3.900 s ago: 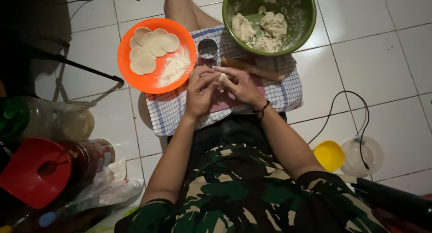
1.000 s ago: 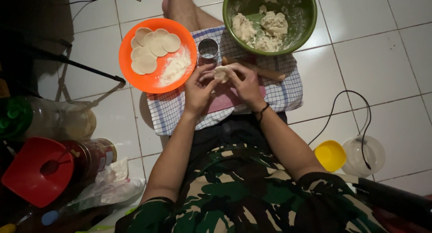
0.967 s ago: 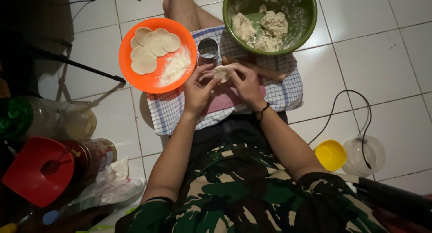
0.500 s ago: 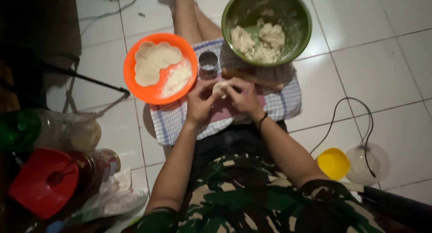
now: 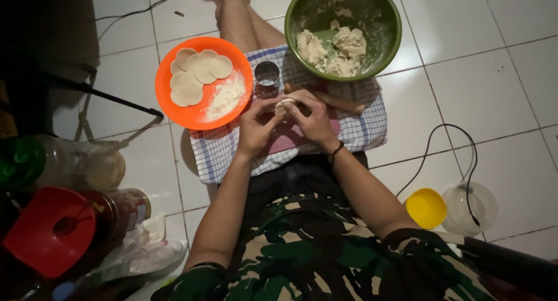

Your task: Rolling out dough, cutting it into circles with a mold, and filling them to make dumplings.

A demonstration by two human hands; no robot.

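Over the checked cloth (image 5: 232, 153) on the lap, left hand (image 5: 257, 126) and right hand (image 5: 312, 119) meet, fingers curled around a small dough piece (image 5: 284, 106). Just beyond stand a metal cutter (image 5: 267, 77), an orange plate (image 5: 174, 112) of dough rounds and a green bowl (image 5: 388, 36).

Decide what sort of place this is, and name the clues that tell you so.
Probably a home floor used for preparing food. The person sits on white floor tiles with a checked cloth over the legs, a green bowl of dough and an orange plate of dough rounds alongside.
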